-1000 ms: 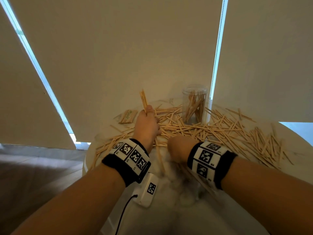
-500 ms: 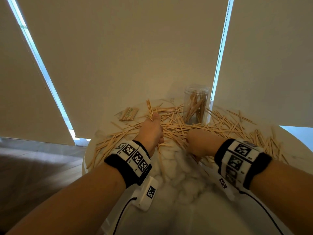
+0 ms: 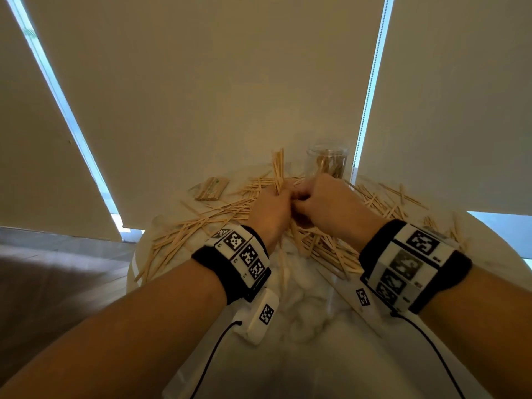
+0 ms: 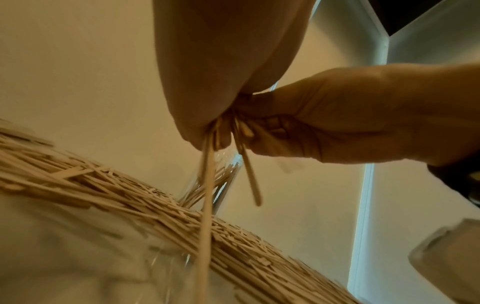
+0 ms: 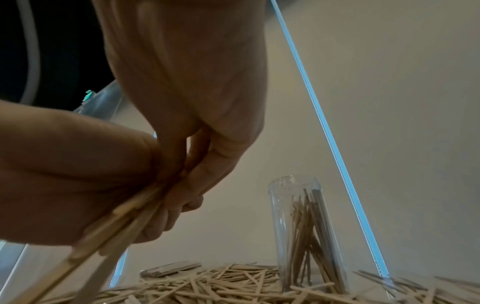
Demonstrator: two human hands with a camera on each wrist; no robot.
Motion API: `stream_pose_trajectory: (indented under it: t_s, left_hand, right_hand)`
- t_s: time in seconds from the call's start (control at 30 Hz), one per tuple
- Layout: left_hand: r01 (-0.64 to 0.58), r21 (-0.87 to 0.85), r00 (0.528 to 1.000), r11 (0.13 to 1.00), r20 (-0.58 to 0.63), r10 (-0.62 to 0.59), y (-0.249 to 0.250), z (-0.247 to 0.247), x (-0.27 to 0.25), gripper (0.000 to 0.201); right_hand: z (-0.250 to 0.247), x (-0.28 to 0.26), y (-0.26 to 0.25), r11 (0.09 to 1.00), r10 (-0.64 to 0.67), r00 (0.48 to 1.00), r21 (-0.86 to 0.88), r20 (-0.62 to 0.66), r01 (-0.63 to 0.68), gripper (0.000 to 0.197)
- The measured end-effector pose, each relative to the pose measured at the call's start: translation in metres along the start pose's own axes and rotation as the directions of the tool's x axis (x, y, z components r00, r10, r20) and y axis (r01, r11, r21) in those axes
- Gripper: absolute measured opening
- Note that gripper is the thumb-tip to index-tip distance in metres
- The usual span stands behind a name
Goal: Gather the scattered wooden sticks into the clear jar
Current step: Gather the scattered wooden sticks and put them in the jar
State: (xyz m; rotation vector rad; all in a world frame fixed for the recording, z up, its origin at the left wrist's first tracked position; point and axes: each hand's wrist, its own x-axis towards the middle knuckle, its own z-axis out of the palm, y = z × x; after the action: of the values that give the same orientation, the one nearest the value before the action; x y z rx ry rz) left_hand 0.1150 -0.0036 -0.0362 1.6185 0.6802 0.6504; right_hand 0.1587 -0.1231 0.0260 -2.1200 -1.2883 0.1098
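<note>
Both hands meet above the middle of the round marble-patterned bench (image 3: 311,335). The left hand (image 3: 269,214) is curled tight round a bundle of wooden sticks (image 3: 277,171), whose upper ends fan out above the fist while the lower ends hang below it. The right hand (image 3: 325,203) presses against the left, knuckles touching, its fingers (image 5: 192,185) and thumb pinching a few sticks of the same bundle; in the left wrist view, two sticks dangle loose beneath the joined hands.

The clear jar (image 3: 328,165) stands upright at the far edge of the bench, just behind the right hand, which hides its lower part from the head camera. It has no lid on and holds a leaning clutch of sticks that reaches near its rim.

Scattered sticks (image 3: 201,228) lie in a thick band across the bench, from the left edge, under the hands, and on to the right side, and they crowd against the jar's base. A small clear packet of sticks (image 3: 211,189) lies flat at the far left, apart from the jar. Each wrist wears a black band with white coded tags, and a white camera block with a black cable hangs under each. Pale roller blinds (image 3: 230,82) hang behind the bench.
</note>
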Motion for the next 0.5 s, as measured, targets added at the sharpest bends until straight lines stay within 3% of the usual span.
stream_pose_trajectory:
  t_s: [0.07, 0.13, 0.23, 0.3, 0.37, 0.5]
  left_hand:
    - [-0.026, -0.011, 0.997, 1.0, -0.073, 0.025, 0.009, -0.003, -0.008, 0.05]
    - [-0.03, -0.054, 0.986, 0.998, -0.163, 0.02, 0.015, -0.007, -0.009, 0.046]
    - [-0.046, -0.077, 0.962, 0.996, -0.272, 0.023, 0.021, -0.016, -0.008, 0.049]
    - [-0.027, -0.16, 0.967, 0.987, -0.256, -0.016, 0.022, -0.017, -0.004, 0.044]
    - [0.034, -0.273, 0.981, 0.961, -0.177, -0.085, 0.023, -0.013, -0.008, 0.035]
    - [0.057, -0.301, 0.993, 0.952, -0.079, -0.084, 0.018, -0.001, -0.012, 0.029]
  right_hand:
    - [0.0, 0.0, 0.001, 1.0, -0.001, 0.997, -0.025, 0.073, 0.003, 0.015]
    - [-0.001, -0.002, 0.006, 0.994, 0.074, 0.988, -0.09, 0.132, -0.062, 0.022]
    - [0.002, -0.005, 0.025, 0.896, 0.263, 0.941, -0.415, 0.212, -0.157, 0.047]
    - [0.007, -0.009, 0.039, 0.814, 0.378, 0.885, -0.553, 0.271, -0.178, 0.063]
    - [0.011, -0.012, 0.043, 0.784, 0.45, 0.828, -0.593, 0.335, -0.186, 0.066]
    - [0.016, -0.008, 0.035, 0.79, 0.446, 0.807, -0.594, 0.389, -0.151, 0.057]
